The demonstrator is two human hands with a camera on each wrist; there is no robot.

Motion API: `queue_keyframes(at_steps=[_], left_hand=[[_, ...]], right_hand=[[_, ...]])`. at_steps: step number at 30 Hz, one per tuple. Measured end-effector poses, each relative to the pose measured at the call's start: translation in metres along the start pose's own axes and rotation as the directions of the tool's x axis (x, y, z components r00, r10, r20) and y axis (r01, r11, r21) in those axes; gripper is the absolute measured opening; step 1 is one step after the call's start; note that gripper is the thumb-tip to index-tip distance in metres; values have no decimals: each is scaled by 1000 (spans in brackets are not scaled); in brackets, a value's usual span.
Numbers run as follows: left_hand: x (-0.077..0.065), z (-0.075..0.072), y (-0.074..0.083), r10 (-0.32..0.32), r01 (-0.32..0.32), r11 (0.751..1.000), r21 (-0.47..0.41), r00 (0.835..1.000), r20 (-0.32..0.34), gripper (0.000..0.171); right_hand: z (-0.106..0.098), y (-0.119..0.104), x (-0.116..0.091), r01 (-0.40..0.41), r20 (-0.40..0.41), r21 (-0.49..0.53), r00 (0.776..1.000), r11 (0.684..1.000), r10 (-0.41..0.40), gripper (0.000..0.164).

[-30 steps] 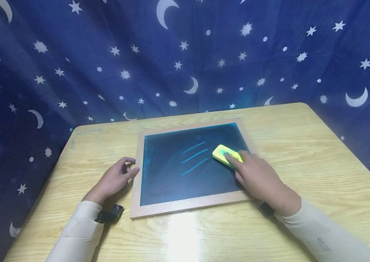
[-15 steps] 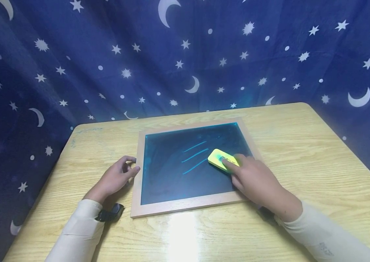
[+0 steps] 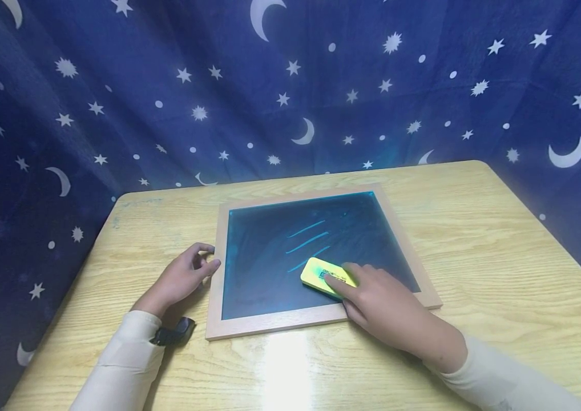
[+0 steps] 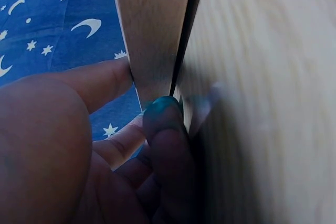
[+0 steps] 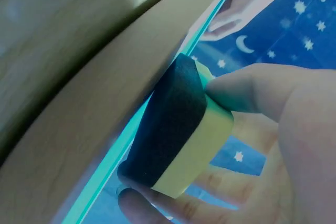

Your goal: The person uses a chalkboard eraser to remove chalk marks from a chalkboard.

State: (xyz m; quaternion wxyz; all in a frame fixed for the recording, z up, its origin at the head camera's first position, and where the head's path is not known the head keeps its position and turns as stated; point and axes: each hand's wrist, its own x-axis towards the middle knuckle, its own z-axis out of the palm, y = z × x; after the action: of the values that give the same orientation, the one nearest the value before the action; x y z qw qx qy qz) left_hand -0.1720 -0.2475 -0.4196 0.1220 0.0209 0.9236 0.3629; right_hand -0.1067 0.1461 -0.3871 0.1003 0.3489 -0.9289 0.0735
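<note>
A dark chalkboard (image 3: 267,265) in a pale wooden frame lies on the table, with three slanting blue strokes (image 3: 307,242) near its middle. My right hand (image 3: 383,299) grips a yellow board eraser (image 3: 316,274) over the lower right part of the board; its corner overlaps the lowest stroke. In the right wrist view, the eraser's dark felt side (image 5: 165,121) faces the board, thumb and fingers on opposite sides of the yellow body. At the frame's left edge (image 3: 217,274), my left hand (image 3: 180,282) holds on with thumb and bent fingers; the left wrist view shows a teal-tinted fingertip (image 4: 164,109) there.
The wooden table (image 3: 475,228) extends around the board, with faint blue smudges (image 3: 138,205) at its back left corner. A dark blue curtain (image 3: 229,51) with moons and stars hangs behind. A black strap-mounted device (image 3: 174,332) sits at the left wrist.
My right hand has moved left and toward me with the eraser, from the board's right side to beside the lowest stroke. The left hand stays at the frame's edge.
</note>
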Motion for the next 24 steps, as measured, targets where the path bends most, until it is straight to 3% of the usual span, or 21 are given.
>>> queue_keyframes(at_steps=[6, 12, 24], left_hand=[[0, -1, 0, -2, 2, 1000, -6, 1000, 4, 60], [-1, -1, 1, 0, 0, 1000, -11, 1000, 7, 58], [-1, 0, 2, -13, 13, 1000, -18, 1000, 0, 59]], right_hand=[[0, -11, -2, 34, 41, 20, 999, 999, -35, 47], [0, -12, -3, 17, 65, 26, 998, 1000, -19, 46], [-1, 13, 3, -65, 28, -20, 997, 998, 66, 51]])
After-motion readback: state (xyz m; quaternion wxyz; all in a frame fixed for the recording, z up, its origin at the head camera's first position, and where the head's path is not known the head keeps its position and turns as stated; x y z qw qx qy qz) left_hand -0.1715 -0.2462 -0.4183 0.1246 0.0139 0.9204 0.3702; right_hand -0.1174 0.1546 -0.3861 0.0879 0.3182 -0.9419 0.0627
